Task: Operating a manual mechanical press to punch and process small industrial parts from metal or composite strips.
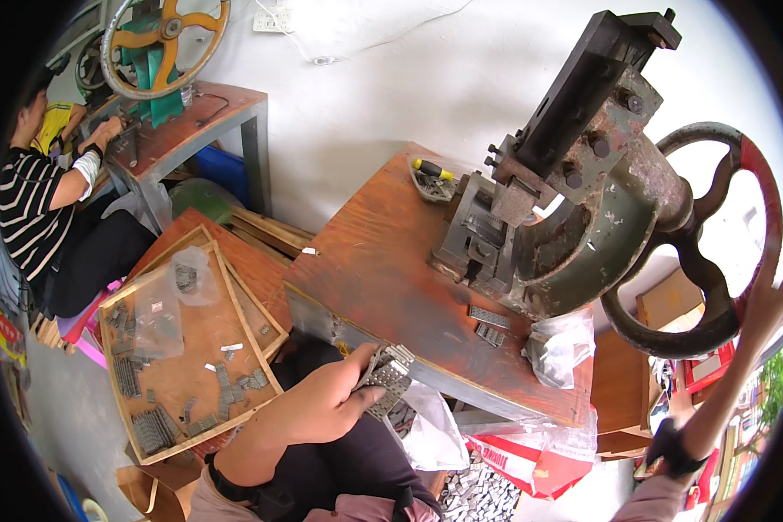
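Near the table's front edge my left hand [326, 404] is closed round a small stack of grey perforated metal plates [387, 380]. My right hand [764, 304] reaches far out to the right and grips the rim of a large handwheel [709, 335]. That wheel belongs to a heavy manual press [583, 217], dark green and worn, which stands on the wooden tabletop [365, 270]. Under its ram sits a steel die block [483, 228]. Two perforated metal strips [489, 324] lie on the tabletop in front of the press.
At left a shallow wooden tray [265, 370] holds metal strips and plastic bags. A plastic bag [561, 348] lies at the table's right corner; a small box with a yellow-handled tool [433, 169] stands behind. Many small metal pieces [478, 494] lie below. A person [48, 200] works at another press.
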### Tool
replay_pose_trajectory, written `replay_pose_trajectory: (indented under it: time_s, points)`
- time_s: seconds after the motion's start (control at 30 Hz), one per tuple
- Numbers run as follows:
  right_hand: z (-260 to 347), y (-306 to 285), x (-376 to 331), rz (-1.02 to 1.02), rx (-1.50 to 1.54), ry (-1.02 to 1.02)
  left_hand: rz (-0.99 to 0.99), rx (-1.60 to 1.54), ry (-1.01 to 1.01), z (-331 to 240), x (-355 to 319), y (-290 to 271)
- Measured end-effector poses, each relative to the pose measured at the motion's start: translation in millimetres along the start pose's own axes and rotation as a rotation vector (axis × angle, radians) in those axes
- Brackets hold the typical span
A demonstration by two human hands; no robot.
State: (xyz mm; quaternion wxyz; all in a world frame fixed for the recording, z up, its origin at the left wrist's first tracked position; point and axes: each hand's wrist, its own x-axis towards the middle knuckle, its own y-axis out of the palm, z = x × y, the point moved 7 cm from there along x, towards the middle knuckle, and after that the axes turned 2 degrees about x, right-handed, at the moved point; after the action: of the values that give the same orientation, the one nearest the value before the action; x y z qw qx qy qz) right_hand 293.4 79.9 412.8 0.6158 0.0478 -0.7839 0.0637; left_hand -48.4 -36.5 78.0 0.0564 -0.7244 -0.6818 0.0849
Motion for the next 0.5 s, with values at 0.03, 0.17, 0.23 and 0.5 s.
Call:
replay_pose_trajectory:
  time_s: [0.03, 0.17, 0.23, 0.5]
  points:
    - [13, -12, -37, -0.024, 0.134, 0.068, -0.008, 0.000, 0.048, -4, 0, 2]
    - [116, -34, -185, 0.304, 0.812, 0.043, 0.011, 0.147, 0.020, -8, -2, 13]
    - [164, -23, -243, 0.668, 1.125, 0.364, 0.007, 0.185, 0.062, -13, -1, 19]
    - [240, -38, -287, 0.971, 1.447, 0.615, 0.022, 0.305, 0.078, -12, 2, 50]
